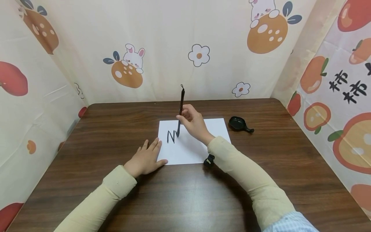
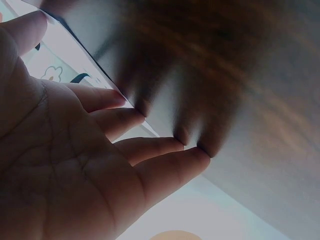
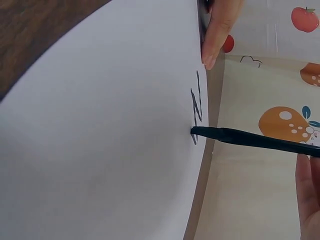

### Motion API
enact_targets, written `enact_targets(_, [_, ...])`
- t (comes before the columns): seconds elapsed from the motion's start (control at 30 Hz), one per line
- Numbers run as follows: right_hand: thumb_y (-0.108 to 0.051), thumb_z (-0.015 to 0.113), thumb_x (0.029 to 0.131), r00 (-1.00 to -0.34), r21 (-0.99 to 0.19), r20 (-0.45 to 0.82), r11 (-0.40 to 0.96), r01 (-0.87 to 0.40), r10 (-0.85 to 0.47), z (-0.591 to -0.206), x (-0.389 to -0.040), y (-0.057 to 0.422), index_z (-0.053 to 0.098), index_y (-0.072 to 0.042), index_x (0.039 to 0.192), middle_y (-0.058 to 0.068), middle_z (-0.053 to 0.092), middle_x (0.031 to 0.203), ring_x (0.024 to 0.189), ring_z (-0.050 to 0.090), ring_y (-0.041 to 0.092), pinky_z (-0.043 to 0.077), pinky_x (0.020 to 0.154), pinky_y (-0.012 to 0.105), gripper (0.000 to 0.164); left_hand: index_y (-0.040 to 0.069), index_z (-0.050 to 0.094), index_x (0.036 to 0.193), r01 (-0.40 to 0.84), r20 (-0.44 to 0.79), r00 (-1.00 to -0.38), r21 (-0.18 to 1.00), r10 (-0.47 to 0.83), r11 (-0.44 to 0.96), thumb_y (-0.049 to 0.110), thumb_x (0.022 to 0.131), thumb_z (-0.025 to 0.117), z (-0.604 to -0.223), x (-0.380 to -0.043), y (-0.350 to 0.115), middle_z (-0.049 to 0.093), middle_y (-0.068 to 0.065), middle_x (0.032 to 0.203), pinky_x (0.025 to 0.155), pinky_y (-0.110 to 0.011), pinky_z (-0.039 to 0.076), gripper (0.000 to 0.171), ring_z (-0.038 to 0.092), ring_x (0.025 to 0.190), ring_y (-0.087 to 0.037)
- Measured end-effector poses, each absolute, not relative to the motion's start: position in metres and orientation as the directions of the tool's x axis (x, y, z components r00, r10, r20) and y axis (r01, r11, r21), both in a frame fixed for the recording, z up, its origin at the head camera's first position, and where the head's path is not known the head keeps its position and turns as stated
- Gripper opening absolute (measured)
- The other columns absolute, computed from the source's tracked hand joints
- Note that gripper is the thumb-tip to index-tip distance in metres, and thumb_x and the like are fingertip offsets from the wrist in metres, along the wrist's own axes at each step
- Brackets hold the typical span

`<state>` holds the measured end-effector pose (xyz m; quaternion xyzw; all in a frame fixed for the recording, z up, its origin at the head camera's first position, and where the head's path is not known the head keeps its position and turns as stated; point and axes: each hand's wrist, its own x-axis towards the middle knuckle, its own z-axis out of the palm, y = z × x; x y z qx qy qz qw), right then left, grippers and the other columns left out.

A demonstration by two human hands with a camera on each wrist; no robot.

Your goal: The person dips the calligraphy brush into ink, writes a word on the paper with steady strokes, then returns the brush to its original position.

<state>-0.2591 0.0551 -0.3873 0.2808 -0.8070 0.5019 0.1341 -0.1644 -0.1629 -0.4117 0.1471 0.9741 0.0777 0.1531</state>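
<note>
A sheet of white paper point(image 1: 191, 153) lies on the table, bearing a black letter N point(image 1: 171, 137) and a slanted stroke to its right. My right hand point(image 1: 195, 122) pinches a dark writing brush point(image 1: 181, 103) with a hanging loop on top, held almost upright. In the right wrist view the bristle tip point(image 3: 200, 131) meets the paper at the black marks. With fingers spread, my left hand point(image 1: 146, 158) rests at the sheet's left edge, the thumb near its lower left corner. The left wrist view shows the palm side of this hand point(image 2: 75, 160), holding nothing.
A small black ink dish point(image 1: 237, 123) with a short handle sits right of the paper. Close to my right cuff is a small black object point(image 1: 209, 160), partly covered by the sleeve. Patterned curtains point(image 1: 168, 38) stand behind the brown wooden table point(image 1: 127, 119) and at both sides.
</note>
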Motion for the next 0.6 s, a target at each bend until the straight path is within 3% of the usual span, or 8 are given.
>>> enact_targets(0.3, [-0.016,0.065,0.095,-0.806,-0.742,0.492,0.326,-0.586,-0.328,-0.3856,-0.2557,0.0582,0.054,-0.008,0.119,0.009,0.069,0.088,0.076,0.066,0.019,0.055,0.069,0.03,0.027,0.003,0.021,0.156,0.265,-0.273,-0.91,0.195,0.312,0.944,0.057,0.096,0.051,-0.4111,-0.1634,-0.1622,0.015,-0.016,0.164,0.109,-0.07,0.026,0.086,0.016,0.144,-0.056])
enact_targets(0.6, [-0.016,0.066,0.094,-0.807,-0.741,0.49,0.33,-0.585,-0.33,-0.3852,-0.2562,0.0611,0.054,-0.011,0.116,0.008,0.069,0.088,0.08,0.064,0.017,0.056,0.074,0.032,0.025,0.003,0.021,0.156,0.265,-0.278,-0.908,0.196,0.313,0.944,0.056,0.096,0.051,-0.4116,-0.1644,-0.1626,0.015,-0.017,0.164,0.109,-0.07,0.026,0.085,0.016,0.144,-0.055])
